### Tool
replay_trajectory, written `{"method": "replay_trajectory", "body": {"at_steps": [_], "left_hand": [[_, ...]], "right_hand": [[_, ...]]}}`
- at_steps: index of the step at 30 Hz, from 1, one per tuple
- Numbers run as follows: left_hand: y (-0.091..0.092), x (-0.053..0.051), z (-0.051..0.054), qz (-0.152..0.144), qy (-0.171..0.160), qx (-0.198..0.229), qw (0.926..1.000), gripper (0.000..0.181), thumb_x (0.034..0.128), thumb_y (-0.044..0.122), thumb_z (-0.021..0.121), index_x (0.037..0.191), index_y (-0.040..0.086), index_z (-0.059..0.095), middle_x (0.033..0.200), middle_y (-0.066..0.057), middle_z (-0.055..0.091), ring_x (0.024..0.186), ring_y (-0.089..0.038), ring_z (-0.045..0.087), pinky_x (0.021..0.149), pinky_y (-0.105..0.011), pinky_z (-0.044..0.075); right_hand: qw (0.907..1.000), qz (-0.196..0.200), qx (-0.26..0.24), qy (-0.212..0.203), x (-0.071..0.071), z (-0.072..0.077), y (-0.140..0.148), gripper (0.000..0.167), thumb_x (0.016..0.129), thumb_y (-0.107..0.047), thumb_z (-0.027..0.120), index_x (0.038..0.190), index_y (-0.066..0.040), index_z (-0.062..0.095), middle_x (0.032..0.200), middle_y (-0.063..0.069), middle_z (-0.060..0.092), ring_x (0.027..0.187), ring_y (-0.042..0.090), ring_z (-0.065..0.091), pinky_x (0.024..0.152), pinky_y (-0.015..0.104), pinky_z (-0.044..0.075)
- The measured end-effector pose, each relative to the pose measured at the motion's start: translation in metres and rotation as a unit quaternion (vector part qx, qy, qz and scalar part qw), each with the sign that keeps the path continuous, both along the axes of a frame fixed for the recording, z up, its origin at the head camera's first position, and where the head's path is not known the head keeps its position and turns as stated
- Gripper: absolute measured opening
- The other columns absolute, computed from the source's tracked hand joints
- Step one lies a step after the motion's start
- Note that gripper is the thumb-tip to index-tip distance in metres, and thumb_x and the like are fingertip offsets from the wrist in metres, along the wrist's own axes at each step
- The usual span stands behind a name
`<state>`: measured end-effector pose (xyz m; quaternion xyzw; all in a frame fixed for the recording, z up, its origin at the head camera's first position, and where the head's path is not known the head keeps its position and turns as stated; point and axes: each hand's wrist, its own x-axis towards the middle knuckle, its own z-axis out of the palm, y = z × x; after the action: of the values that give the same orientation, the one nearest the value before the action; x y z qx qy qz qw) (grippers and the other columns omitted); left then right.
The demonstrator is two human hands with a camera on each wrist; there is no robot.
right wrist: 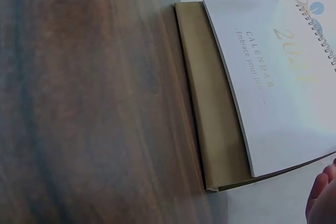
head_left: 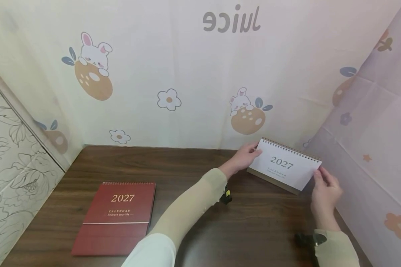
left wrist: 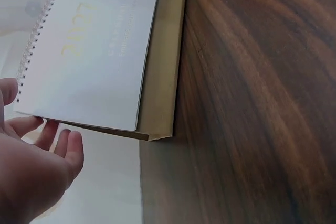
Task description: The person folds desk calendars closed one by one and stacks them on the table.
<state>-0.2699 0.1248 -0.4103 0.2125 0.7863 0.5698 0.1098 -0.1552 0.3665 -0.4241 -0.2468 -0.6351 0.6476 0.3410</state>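
Note:
A white spiral-bound 2027 desk calendar (head_left: 280, 163) on a brown cardboard stand (left wrist: 165, 61) stands tilted at the table's back right, its lower edge at the wood. At its left side my left hand (head_left: 244, 156) pinches the edge near the top, thumb in front. My right hand (head_left: 326, 191) holds the opposite side, thumb at the edge and fingers partly hidden behind. The right wrist view catches only a little of this hand (right wrist: 323, 195). Over to the left, a red 2027 desk calendar (head_left: 117, 207) lies on the table, apart from both hands.
The dark wooden table (head_left: 254, 226) meets a printed cloth backdrop (head_left: 194, 74) close behind the white calendar. Another cloth wall (head_left: 381, 155) rises just right of my right hand. A panel with line-drawn flowers (head_left: 13, 163) borders the left side.

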Motion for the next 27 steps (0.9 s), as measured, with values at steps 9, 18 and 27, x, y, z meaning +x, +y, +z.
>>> {"method": "replay_trajectory", "body": {"at_steps": [9, 18, 27], "left_hand": [[0.0, 0.003, 0.004, -0.017, 0.024, -0.023, 0.9993, 0.057, 0.1058, 0.037, 0.045, 0.157, 0.018, 0.031, 0.162, 0.003, 0.027, 0.146, -0.011, 0.027, 0.115, -0.028, 0.025], [-0.002, 0.003, -0.002, -0.024, -0.016, 0.011, 0.9995, 0.056, 0.1056, 0.039, 0.046, 0.157, 0.023, 0.031, 0.159, 0.012, 0.03, 0.145, -0.007, 0.027, 0.115, -0.028, 0.025], [-0.004, 0.007, 0.001, -0.026, -0.025, 0.022, 0.9991, 0.056, 0.1057, 0.037, 0.046, 0.158, 0.026, 0.03, 0.159, 0.014, 0.029, 0.144, -0.005, 0.027, 0.115, -0.027, 0.026]], "right_hand": [[0.9988, 0.023, -0.037, -0.021, -0.004, 0.004, -0.002, 0.036, 0.101, -0.021, 0.059, 0.136, -0.014, 0.06, 0.147, -0.001, 0.051, 0.138, 0.008, 0.039, 0.108, 0.015, 0.031], [0.9954, 0.029, -0.076, -0.051, -0.003, 0.007, -0.005, 0.042, 0.101, -0.029, 0.059, 0.141, -0.018, 0.054, 0.152, -0.002, 0.043, 0.142, 0.008, 0.034, 0.11, 0.018, 0.027], [0.9939, 0.035, -0.096, -0.042, -0.001, 0.012, -0.01, 0.043, 0.1, -0.026, 0.06, 0.141, -0.015, 0.053, 0.153, 0.003, 0.043, 0.139, 0.013, 0.04, 0.108, 0.022, 0.033]]}}
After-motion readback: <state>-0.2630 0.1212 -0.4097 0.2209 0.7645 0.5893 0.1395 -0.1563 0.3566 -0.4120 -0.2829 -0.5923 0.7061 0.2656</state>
